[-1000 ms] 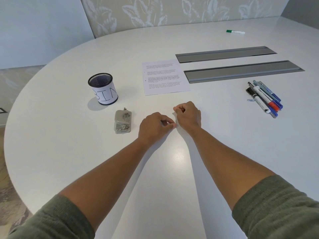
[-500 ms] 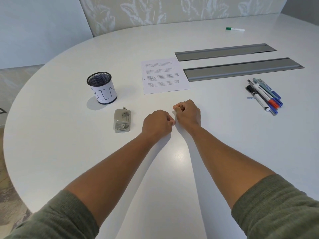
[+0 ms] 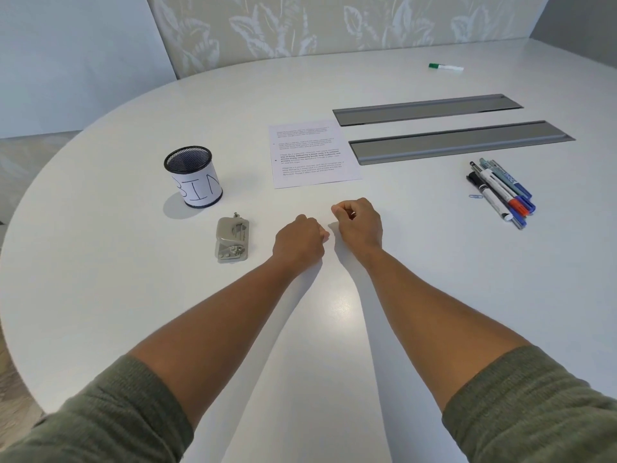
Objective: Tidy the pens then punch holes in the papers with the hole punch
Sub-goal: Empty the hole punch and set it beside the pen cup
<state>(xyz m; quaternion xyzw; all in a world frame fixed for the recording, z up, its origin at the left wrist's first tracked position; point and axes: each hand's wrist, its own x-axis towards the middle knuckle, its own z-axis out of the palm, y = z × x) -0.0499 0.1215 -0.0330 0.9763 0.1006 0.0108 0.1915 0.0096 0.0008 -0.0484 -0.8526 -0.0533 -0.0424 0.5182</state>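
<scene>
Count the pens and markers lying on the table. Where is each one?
About 6, though overlap may hide one. One green-capped marker lies alone at the far side. The rest form a cluster of pens on the right, beside the grey trays, roughly five.

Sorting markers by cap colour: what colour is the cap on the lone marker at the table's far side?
Green, on the white-barrelled marker; seen in the head view.

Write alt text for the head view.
Two curled hands, left and right, rest empty on a white round table. Nearby: grey metal hole punch, black mesh cup labelled BIN, printed paper sheet, cluster of pens.
</scene>
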